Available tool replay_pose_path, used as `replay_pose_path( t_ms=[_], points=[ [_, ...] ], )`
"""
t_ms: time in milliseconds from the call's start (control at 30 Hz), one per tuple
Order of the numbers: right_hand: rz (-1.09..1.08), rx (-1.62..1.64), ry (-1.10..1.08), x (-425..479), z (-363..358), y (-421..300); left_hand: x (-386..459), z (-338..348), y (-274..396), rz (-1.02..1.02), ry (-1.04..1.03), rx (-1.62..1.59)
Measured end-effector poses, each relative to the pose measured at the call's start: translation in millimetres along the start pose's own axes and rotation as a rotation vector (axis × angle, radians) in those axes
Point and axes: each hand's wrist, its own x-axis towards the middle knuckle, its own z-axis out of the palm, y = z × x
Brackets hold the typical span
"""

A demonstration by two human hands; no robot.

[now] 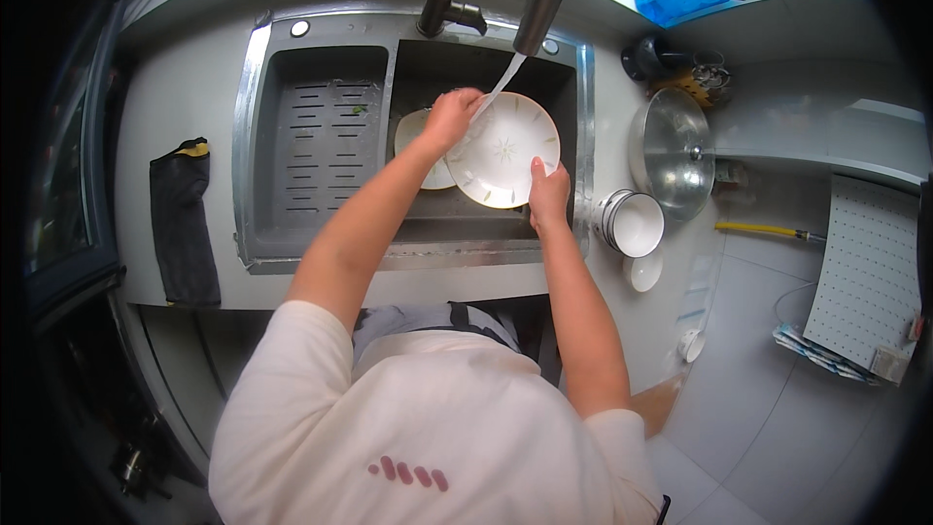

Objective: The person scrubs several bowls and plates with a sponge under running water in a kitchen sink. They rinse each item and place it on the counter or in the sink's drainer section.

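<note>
My right hand (548, 193) grips the lower right rim of a white plate (503, 168) with a leaf pattern, thumb on its face. The plate is tilted over the right basin of a grey double sink (474, 230). At the plate's upper left edge is my left hand (455, 117), its fingers partly curled and slightly blurred; whether they grip the rim is unclear. Water runs from the dark metal faucet (543, 7) onto the plate close to these fingers. Partly hidden behind my left hand and the plate, another patterned dish (437, 175) lies in the basin.
The left basin has a slotted grey tray (313, 153) with a green scrap. A dark cloth sleeve (182, 226) lies left of the sink. To the right stand stacked bowls (638, 224), a smaller bowl (645, 273), a metal lid (681, 153) and a small cup (691, 345).
</note>
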Motion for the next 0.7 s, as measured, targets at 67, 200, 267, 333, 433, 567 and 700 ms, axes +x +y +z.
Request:
replay_pose_path(
  t_ms=[67, 200, 267, 333, 433, 567, 700],
  points=[
    [-0.1, -0.124, -0.018, 5, 5, 1, 15, -17, 27, 0.046, -0.132, 0.055],
    [-0.284, -0.367, -0.052, 4, 11, -24, 38, -30, 35, 0.386, -0.31, 0.24],
    [-0.332, -0.369, -0.055, 4, 5, -23, 40, -38, 34, 0.398, -0.362, 0.199],
    [-0.301, -0.291, -0.024, 4, 6, -22, 39, -37, 16, 0.405, -0.316, 0.15],
    [-0.139, 0.005, 0.05, 8, 16, -19, 14, -13, -19, -0.042, -0.085, -0.25],
    [0.025, 0.433, 0.059, 14, 30, -1, -46, 24, -11, -0.527, 0.034, -0.999],
    [0.254, 0.714, 0.01, 13, 42, 16, -93, 20, 33, -0.64, -0.131, -1.363]
  ],
)
